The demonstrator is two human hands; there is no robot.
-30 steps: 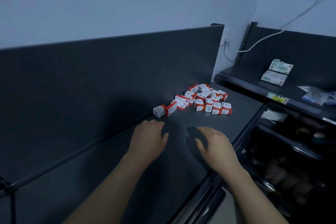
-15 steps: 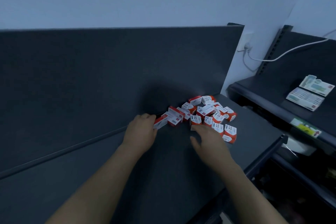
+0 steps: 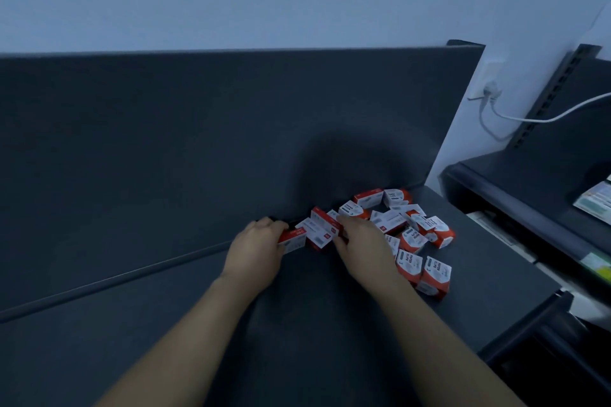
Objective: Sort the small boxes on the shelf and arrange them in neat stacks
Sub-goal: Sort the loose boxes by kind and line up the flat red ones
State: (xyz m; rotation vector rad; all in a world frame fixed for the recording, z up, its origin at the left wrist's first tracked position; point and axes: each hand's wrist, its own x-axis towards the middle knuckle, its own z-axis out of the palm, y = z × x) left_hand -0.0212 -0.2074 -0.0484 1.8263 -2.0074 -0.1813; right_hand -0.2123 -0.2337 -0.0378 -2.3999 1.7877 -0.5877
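Left hand point(image 3: 256, 253) grips a box point(image 3: 292, 240) at the pile's point(image 3: 411, 239) edge; right hand point(image 3: 362, 244) pinches the next box point(image 3: 321, 231), on a dark shelf point(image 3: 304, 334).

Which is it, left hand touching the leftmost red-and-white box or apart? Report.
Touching. The head view shows the left hand gripping one end of the leftmost box, with no gap between them.

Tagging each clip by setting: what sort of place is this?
Probably a shop, perhaps a stationery aisle: a dark metal display shelf, a slotted upright on the neighbouring unit, a label on that unit's shelf edge, and many identical small boxes like retail stock.
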